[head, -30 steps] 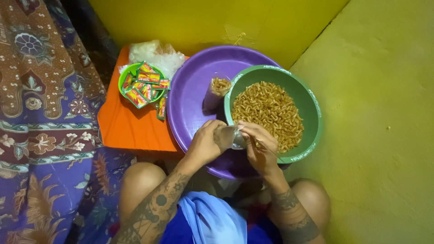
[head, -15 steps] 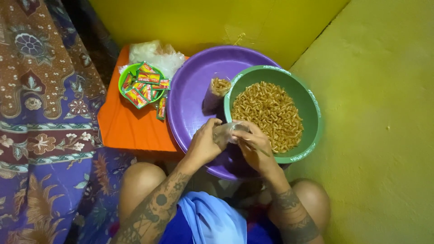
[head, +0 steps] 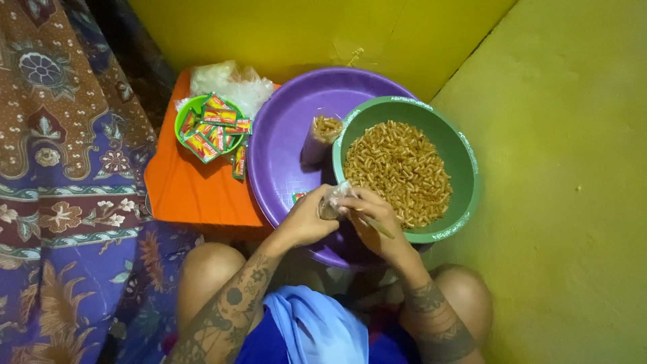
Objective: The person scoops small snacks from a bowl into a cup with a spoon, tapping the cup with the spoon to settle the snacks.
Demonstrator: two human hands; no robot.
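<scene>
Both hands, left hand (head: pixel 306 219) and right hand (head: pixel 375 222), have lifted the small clear plastic bag (head: pixel 331 201) slightly toward the round green plastic bowl (head: pixel 465 158) of fried orange snack pieces (head: pixel 397 168), fingers pinched closed on its mouth, above the purple tray (head: pixel 283 141).

Single head camera, looking steeply down, close over lap and floor.
</scene>
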